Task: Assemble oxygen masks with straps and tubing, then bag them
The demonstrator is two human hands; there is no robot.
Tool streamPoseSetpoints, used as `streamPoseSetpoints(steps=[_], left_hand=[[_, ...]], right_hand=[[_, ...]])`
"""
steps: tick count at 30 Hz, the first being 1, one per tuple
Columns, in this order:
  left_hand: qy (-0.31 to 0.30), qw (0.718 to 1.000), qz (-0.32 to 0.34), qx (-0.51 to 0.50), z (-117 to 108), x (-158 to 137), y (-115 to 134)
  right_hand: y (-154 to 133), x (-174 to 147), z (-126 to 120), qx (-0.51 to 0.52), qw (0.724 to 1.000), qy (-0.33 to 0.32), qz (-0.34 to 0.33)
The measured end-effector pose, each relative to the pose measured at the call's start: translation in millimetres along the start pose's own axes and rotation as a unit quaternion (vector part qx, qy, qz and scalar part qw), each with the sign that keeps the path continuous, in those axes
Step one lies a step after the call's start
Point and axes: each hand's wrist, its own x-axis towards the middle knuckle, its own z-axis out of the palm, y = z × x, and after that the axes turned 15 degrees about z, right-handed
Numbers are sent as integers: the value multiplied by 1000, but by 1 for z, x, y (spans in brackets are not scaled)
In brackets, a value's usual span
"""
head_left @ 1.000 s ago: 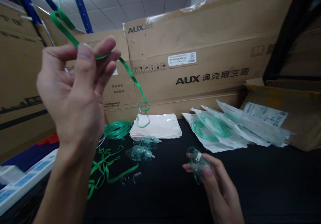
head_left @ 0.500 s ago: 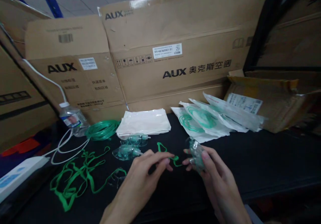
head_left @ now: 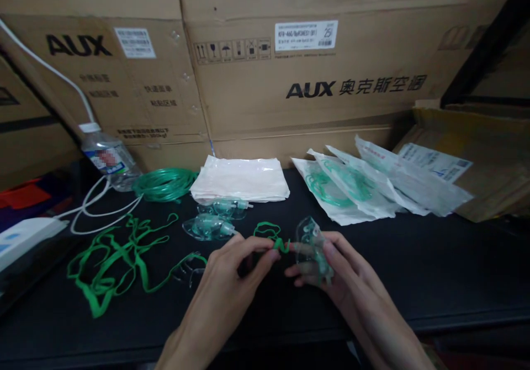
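Between the thumb and forefinger of my left hand (head_left: 242,273) is pinched a green elastic strap (head_left: 281,245), its loop standing up behind the fingertips. My right hand (head_left: 348,273) grips a clear green-tinted oxygen mask (head_left: 311,248), thumb on the near side and fingers behind it. Whether the strap is joined to this mask I cannot tell. Just beyond my left hand lie more clear masks (head_left: 209,227). A tangle of green straps (head_left: 138,265) spreads on the black table to the left, one end running to small clear pieces (head_left: 188,270) beside my left wrist.
A stack of white pouches (head_left: 242,179) lies at the back, beside coiled green tubing (head_left: 165,185) and a plastic bottle (head_left: 108,157). Filled pouches (head_left: 348,190) lean at the right against a carton (head_left: 492,154). A power strip (head_left: 28,237) sits left; large cartons (head_left: 248,99) wall the back.
The view has tipped downward and come closer. The mask in my right hand has turned, showing its opening more to the left; my left hand still pinches the strap, now more bunched.
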Motion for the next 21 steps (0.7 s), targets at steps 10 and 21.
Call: streamPoseSetpoints(steps=[10,21], left_hand=[[-42,997,46,51,4,-1,-7],[22,973,193,122,15,-6,-22]], right_hand=[[-32,34,19,-31,998,31,-54],[-20,28,13,-115,993,9,-37]])
